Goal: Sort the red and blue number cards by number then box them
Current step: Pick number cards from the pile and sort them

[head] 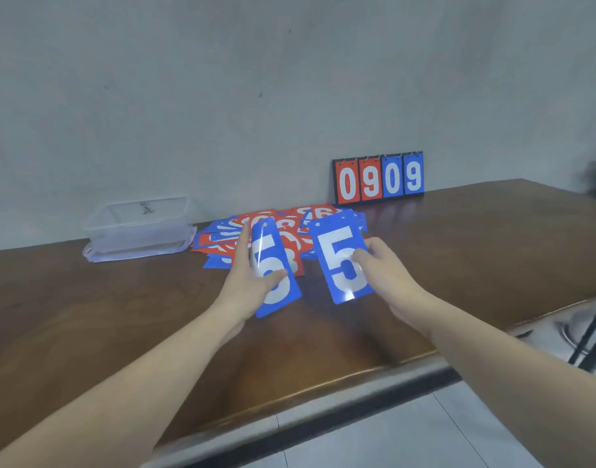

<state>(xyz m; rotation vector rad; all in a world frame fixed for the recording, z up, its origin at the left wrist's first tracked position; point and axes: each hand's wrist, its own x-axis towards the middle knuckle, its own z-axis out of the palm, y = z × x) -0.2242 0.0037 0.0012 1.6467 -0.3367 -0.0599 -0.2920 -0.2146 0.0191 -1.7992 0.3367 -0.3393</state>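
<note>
My left hand [248, 282] grips a blue card with a white 6 [279, 292], thumb across its face, fingers behind its left edge. My right hand [382, 268] pinches a blue card with a white 5 [340, 255] at its right edge. Both cards are held above the brown table [120, 315], side by side and apart. Behind them lies a loose pile of red and blue number cards [229, 236], overlapping and partly hidden by the held cards. A clear plastic box [139, 224] stands on its lid at the back left.
A flip scoreboard [379, 177] reading 0909 leans against the wall at the back right. A steel stove top [583, 332] sits past the table's right corner. The table's front edge [323, 390] runs diagonally below my arms, with tiled floor beyond it.
</note>
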